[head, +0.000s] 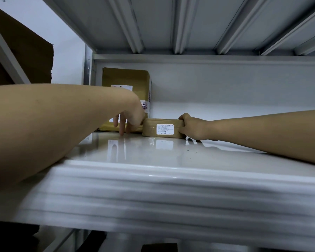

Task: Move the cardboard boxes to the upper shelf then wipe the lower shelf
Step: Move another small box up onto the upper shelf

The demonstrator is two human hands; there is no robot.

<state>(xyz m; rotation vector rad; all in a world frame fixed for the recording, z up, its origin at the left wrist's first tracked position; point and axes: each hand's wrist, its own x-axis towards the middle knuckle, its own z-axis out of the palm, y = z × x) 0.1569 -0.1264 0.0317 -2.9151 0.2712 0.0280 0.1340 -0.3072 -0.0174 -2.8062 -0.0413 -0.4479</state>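
Blurred and bright, the front lip of the white shelf (153, 188) fills the bottom of the view, streaked by camera motion; both bare forearms reach over it onto the glossy shelf surface, which mirrors the labels above it; left hand (129, 118) is out at the back, fingers hanging long and relaxed, spread a little, their tips down at the shelf just in front of the tall cardboard box (125, 79); the heel of that hand sits against the left end of the small flat box (151, 128), though whether it presses or merely touches is hard to call; right hand (191, 127) has the other end, fingers curled over the top right corner and wrapped round the side, a firm hold; the small flat box lies on the shelf between the two hands, its white label (165, 129) facing the camera (the print is too fine to read, apart from a short code at the bottom); the tall cardboard box stands upright in the back left corner beside the metal upright, just behind and left of the small one, partly hidden by the left wrist; ribbed underside of the shelf above (171, 24) spans the top; a brown cardboard sheet (22, 57) leans at the far left, outside the rack.
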